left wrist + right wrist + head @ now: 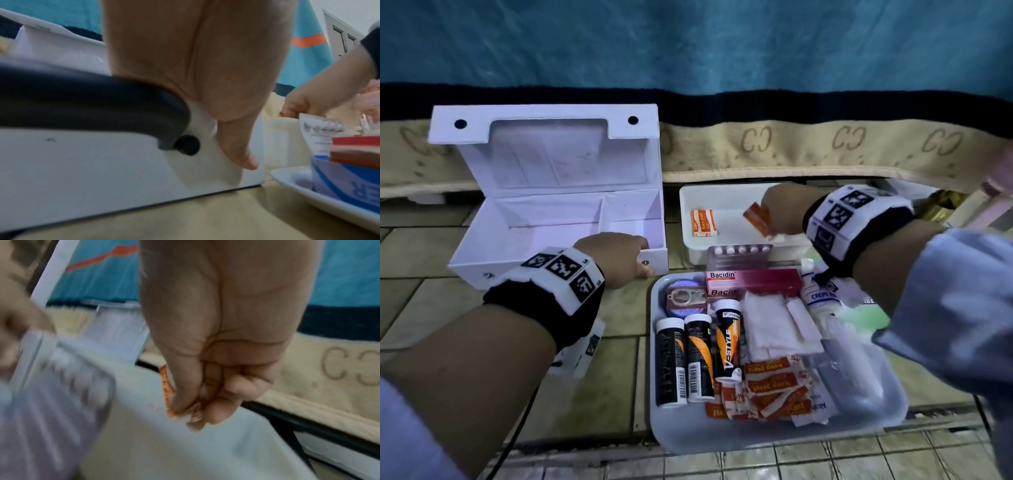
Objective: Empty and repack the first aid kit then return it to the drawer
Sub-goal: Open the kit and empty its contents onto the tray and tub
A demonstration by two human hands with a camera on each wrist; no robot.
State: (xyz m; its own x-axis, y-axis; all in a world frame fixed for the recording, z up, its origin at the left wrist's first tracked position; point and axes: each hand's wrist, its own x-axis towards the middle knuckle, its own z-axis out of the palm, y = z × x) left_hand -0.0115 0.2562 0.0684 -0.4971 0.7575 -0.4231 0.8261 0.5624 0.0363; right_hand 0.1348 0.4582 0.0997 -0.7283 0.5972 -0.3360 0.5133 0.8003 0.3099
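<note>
White, hinged plastic first aid box (558, 219) at far left on the tiled floor, lid up, compartments bare. Gripped at its front right corner by the left hand (616, 257), thumb down the front wall. Further right, over a small white rectangular tray (688, 205) holding one orange plaster packet (702, 222), another orange plaster sachet (756, 219) pinched in the right hand (784, 212). Nearer, a large white tray (664, 428) of supplies.

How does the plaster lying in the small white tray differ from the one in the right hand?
The lying plaster rests flat and untouched on the small white tray; the held plaster is tilted, pinched by the right hand above that tray. The lying one shows its printed face, the held one mostly an edge. Both are orange-and-white sachets.
</note>
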